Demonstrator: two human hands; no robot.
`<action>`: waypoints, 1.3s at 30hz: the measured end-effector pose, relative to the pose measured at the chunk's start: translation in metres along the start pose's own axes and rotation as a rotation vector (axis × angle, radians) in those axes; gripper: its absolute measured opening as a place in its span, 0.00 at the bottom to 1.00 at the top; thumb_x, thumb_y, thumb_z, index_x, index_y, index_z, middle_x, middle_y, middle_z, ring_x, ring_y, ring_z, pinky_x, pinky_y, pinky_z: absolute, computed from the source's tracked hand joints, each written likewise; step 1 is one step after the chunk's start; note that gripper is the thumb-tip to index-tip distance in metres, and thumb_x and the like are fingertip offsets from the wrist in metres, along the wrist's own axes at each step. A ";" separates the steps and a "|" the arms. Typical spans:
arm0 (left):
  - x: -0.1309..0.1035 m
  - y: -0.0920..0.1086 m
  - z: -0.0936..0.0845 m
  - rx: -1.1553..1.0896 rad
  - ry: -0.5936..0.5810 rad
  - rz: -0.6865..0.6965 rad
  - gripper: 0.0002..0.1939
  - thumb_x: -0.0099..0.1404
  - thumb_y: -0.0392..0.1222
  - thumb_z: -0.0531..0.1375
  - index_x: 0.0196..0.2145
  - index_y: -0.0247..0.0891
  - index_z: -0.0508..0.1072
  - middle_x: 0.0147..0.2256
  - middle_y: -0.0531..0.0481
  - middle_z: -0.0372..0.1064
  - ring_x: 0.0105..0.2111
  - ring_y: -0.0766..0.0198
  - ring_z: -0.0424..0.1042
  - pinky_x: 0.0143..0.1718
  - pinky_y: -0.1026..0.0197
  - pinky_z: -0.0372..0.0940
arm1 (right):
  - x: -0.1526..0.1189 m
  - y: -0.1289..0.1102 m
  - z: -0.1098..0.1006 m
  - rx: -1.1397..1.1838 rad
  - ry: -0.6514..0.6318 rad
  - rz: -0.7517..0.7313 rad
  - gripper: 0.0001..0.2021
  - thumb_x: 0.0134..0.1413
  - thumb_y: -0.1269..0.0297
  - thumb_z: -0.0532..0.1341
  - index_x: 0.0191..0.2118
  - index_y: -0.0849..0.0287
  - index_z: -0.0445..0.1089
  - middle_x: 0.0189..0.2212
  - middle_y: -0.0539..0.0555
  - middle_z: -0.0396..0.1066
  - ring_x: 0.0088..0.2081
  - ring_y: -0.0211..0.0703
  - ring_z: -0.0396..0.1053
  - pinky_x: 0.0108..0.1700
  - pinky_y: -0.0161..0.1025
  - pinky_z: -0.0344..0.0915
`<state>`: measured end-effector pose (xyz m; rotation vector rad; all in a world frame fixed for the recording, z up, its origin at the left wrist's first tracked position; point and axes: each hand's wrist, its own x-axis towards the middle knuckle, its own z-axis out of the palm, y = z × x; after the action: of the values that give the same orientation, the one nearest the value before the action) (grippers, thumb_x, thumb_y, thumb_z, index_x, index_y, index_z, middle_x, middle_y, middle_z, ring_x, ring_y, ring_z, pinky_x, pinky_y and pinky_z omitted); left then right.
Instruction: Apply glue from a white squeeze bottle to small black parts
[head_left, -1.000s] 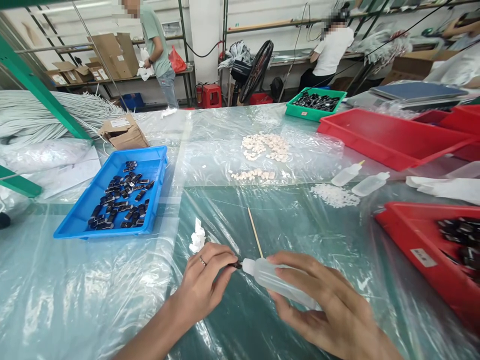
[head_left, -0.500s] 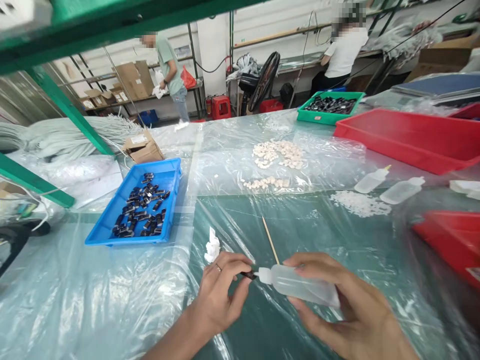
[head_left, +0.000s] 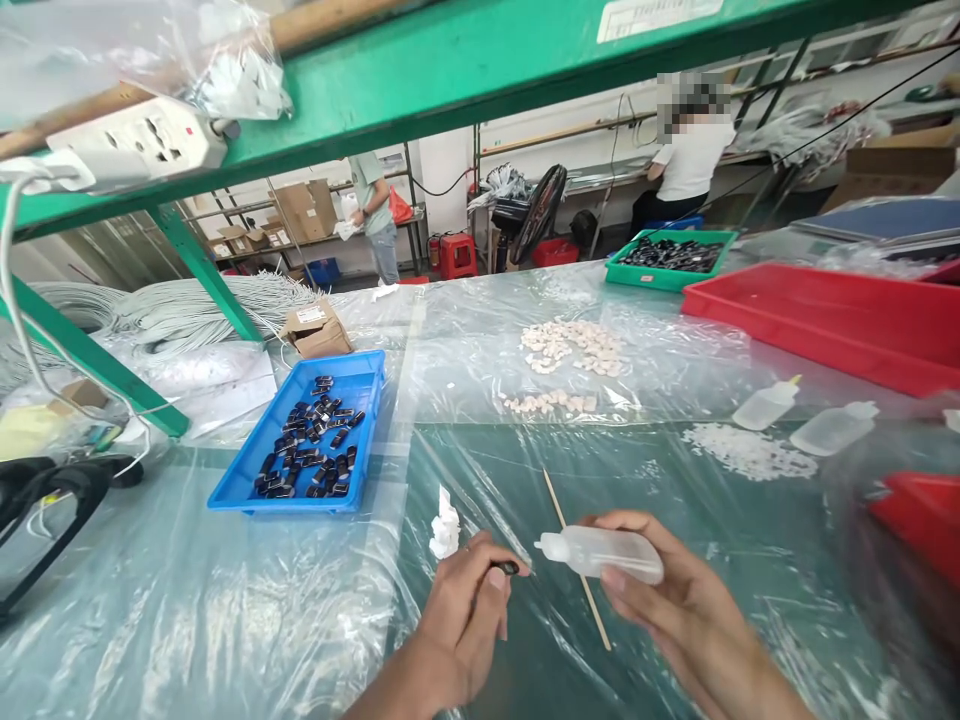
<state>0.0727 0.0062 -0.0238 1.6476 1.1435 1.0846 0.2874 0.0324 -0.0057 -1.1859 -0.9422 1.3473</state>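
Observation:
My left hand [head_left: 469, 605] is closed on a small black part [head_left: 506, 567], pinched between thumb and fingers, with one end showing. In my right hand [head_left: 667, 590] lies a translucent squeeze bottle [head_left: 611, 552], held on its side with the nozzle pointing left. A short gap separates the nozzle from the black part. Under the bottle a thin wooden stick [head_left: 596, 605] rests on the plastic-covered table [head_left: 315, 610]. Crumpled white tissue [head_left: 445, 525] sits just beyond my left hand.
A blue tray [head_left: 225, 495] of black parts stands at left. Beige pieces [head_left: 574, 345] and white bits [head_left: 750, 452] lie in piles, near two more bottles [head_left: 832, 428]. Red trays [head_left: 825, 320] and a green tray [head_left: 667, 277] line the right. A green shelf beam [head_left: 420, 90] crosses overhead; two people are beyond.
The bottle's nozzle has drawn away from the black part, leaving a gap. My left hand has turned the part. The view has tilted up, showing more of the shelf.

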 end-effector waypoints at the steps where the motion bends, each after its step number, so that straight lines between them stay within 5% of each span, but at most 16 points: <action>1: 0.003 0.002 0.000 0.010 -0.007 0.033 0.17 0.73 0.51 0.48 0.41 0.44 0.73 0.28 0.53 0.67 0.20 0.67 0.70 0.23 0.65 0.70 | 0.000 -0.001 0.000 -0.008 0.018 -0.023 0.23 0.23 0.53 0.73 0.32 0.51 0.72 0.34 0.53 0.76 0.28 0.41 0.73 0.22 0.25 0.68; 4: 0.012 0.011 -0.002 0.078 0.001 0.161 0.09 0.70 0.47 0.56 0.43 0.46 0.73 0.34 0.48 0.72 0.31 0.60 0.76 0.29 0.63 0.75 | 0.001 -0.001 0.000 -0.018 0.022 -0.096 0.23 0.22 0.51 0.73 0.32 0.51 0.72 0.33 0.54 0.76 0.29 0.44 0.75 0.22 0.26 0.70; 11: 0.015 0.015 -0.003 0.325 0.228 0.415 0.06 0.62 0.36 0.66 0.35 0.45 0.72 0.29 0.53 0.76 0.29 0.62 0.77 0.30 0.60 0.74 | 0.001 0.000 -0.001 -0.098 -0.076 -0.241 0.18 0.32 0.53 0.72 0.34 0.50 0.71 0.34 0.54 0.76 0.28 0.44 0.76 0.24 0.28 0.73; 18: 0.012 0.012 -0.003 0.371 0.278 0.453 0.06 0.63 0.37 0.66 0.36 0.43 0.71 0.31 0.52 0.75 0.30 0.62 0.76 0.31 0.60 0.73 | -0.009 -0.010 0.004 -0.176 -0.178 -0.374 0.14 0.39 0.63 0.69 0.36 0.51 0.70 0.35 0.53 0.76 0.26 0.40 0.74 0.22 0.27 0.71; 27: 0.012 0.012 -0.005 0.346 0.229 0.513 0.08 0.63 0.34 0.66 0.38 0.42 0.72 0.32 0.51 0.74 0.31 0.62 0.75 0.30 0.61 0.73 | -0.016 -0.011 0.011 -0.282 -0.159 -0.479 0.14 0.39 0.66 0.68 0.36 0.50 0.68 0.35 0.50 0.75 0.21 0.35 0.72 0.18 0.25 0.70; 34: 0.013 0.011 -0.005 0.347 0.202 0.492 0.10 0.63 0.34 0.65 0.40 0.45 0.71 0.33 0.51 0.74 0.31 0.61 0.75 0.28 0.59 0.73 | -0.024 -0.007 0.005 -0.539 -0.116 -0.723 0.17 0.41 0.66 0.68 0.40 0.48 0.68 0.39 0.53 0.73 0.37 0.43 0.75 0.29 0.28 0.73; 39: 0.013 0.013 -0.006 0.365 0.181 0.530 0.11 0.64 0.36 0.65 0.43 0.48 0.72 0.32 0.51 0.75 0.31 0.59 0.76 0.29 0.58 0.75 | -0.027 -0.005 0.001 -0.622 -0.118 -0.764 0.18 0.43 0.65 0.67 0.43 0.45 0.67 0.40 0.51 0.72 0.38 0.43 0.75 0.34 0.30 0.74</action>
<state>0.0729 0.0166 -0.0078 2.2604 1.0915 1.4384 0.2860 0.0061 0.0035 -1.0104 -1.7579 0.5138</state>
